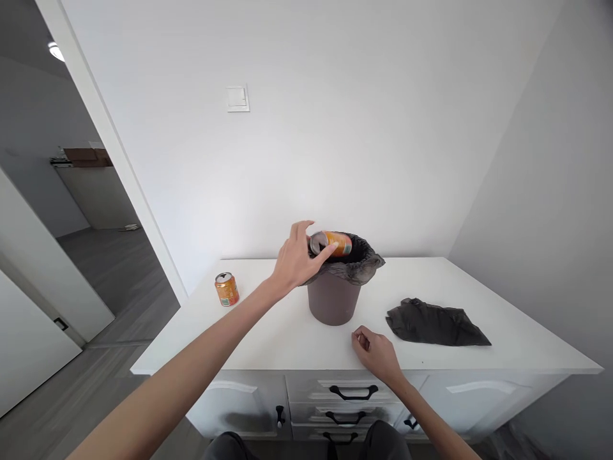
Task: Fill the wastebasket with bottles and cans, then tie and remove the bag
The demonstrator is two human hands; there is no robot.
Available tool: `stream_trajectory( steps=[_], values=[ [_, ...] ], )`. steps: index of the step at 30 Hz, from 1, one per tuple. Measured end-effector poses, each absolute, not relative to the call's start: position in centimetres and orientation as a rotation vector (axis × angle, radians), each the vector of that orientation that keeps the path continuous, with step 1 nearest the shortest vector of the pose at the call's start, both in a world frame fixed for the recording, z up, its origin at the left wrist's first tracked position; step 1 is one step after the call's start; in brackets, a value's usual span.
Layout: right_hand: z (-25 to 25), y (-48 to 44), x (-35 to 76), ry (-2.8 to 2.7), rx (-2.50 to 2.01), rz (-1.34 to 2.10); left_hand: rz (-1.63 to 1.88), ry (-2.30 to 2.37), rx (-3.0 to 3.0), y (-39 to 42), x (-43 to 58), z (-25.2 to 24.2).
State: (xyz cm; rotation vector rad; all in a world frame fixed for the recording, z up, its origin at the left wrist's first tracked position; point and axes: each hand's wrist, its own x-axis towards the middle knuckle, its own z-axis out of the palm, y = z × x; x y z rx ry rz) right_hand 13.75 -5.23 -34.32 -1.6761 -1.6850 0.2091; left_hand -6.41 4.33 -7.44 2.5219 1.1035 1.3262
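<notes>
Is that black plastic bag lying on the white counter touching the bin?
Apart. The head view shows a strip of white countertop between the left end of the black plastic bag and the bin.

Worn on the head, the one camera is looking forward and down over the counter (272, 338), facing the wall (383, 128) roughly square-on. It is sitting near, above the knees (387, 442), with both arms (205, 358) running in from the bottom edge. Its wide view is centring close to the bin (334, 299) and taking in a doorway (108, 262) at left.
</notes>
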Motion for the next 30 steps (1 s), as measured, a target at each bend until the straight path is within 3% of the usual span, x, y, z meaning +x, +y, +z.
stream_trajectory(
  steps=[6, 12, 16, 21, 27, 30],
  values=[
    [-34.0, -5.3, 13.8, -1.703, -1.666, 0.212, 1.479, 1.430, 2.548, 6.1, -16.3, -13.0],
    [-34.4, -5.5, 13.7, -1.703, -1.697, 0.229, 0.956, 2.069, 2.341, 10.9, -27.8, -15.9],
    [-34.5, -5.3, 13.4, -1.702, -1.719, 0.211, 0.670, 1.981, 2.256, 12.3, -30.5, -18.0],
    [-34.5, -5.0, 13.0, -1.703, -1.737, 0.224, 0.637, 2.002, 2.137, 11.5, -30.4, -19.6],
    [-34.5, -5.0, 12.7, -1.684, -1.761, 0.210, 0.501, 1.978, 2.246, 8.2, -30.3, -18.8],
    [-34.4, -5.0, 12.6, -1.678, -1.762, 0.228, 0.618, 1.951, 2.217, 6.2, -29.9, -16.8]
  ],
)
